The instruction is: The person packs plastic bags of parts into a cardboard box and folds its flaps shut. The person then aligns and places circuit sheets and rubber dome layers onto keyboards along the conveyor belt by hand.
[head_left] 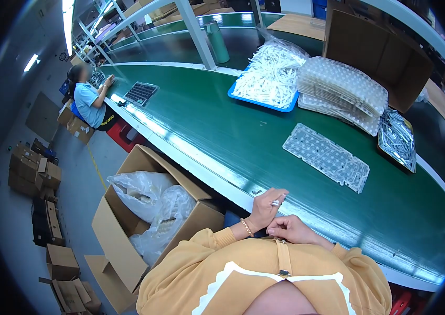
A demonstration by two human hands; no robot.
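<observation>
My left hand [266, 210], with a beaded bracelet [246, 227] at its wrist, is closed at the belt's near edge. A small silvery-white piece, perhaps a ring, shows at its fingers. My right hand [297, 230] is curled close beside it, in front of my chest. Whatever either hand may hold is hidden. On the green belt beyond lies a translucent keyboard membrane sheet [327, 156] with printed traces. Nearer my left hand is a tiny dark piece [256, 192] on the belt's edge.
Behind the sheet stand a blue tray [263, 101] of white parts, stacked translucent sheets [340, 86] and a tray of metal pieces [396, 137]. An open carton [201, 223] with plastic bags is at my left. Further along, a person [88, 97] sits near a dark keyboard part [141, 93].
</observation>
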